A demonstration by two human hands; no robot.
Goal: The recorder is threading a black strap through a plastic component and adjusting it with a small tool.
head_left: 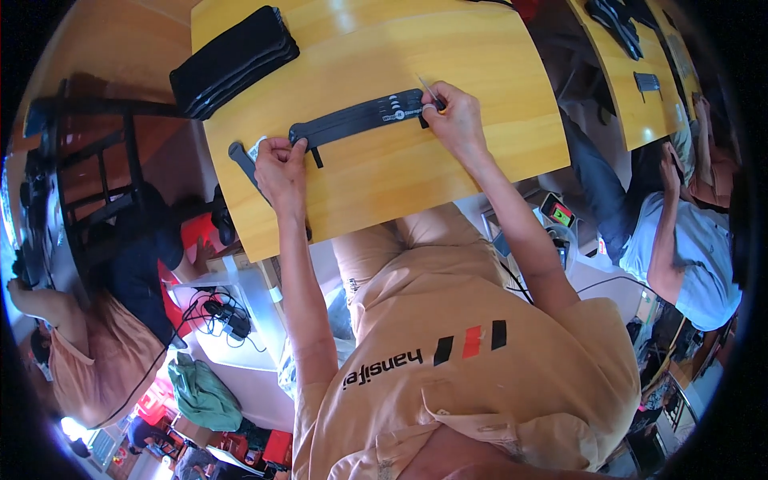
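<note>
A flat black strap (356, 120) with white printing near its right end lies across the wooden table, slightly tilted. My left hand (280, 170) pinches its left end between thumb and fingers. At the other end, my right hand (454, 122) is closed on the strap's tip. A thin, pale pointed tool (426, 88) sticks out of the same hand; its kind is unclear. Short black tabs (318, 157) hang from the strap's lower edge. Another dark strap (243, 164) lies beside my left hand, partly hidden by it.
At the table's back left corner rests a stack of black fabric pieces (234, 62). The wooden table (488, 48) ends close to my lap. Other people sit at both sides, and a second table (632, 100) with dark pieces stands at the right. Tangled black cables (228, 312) lie at the lower left.
</note>
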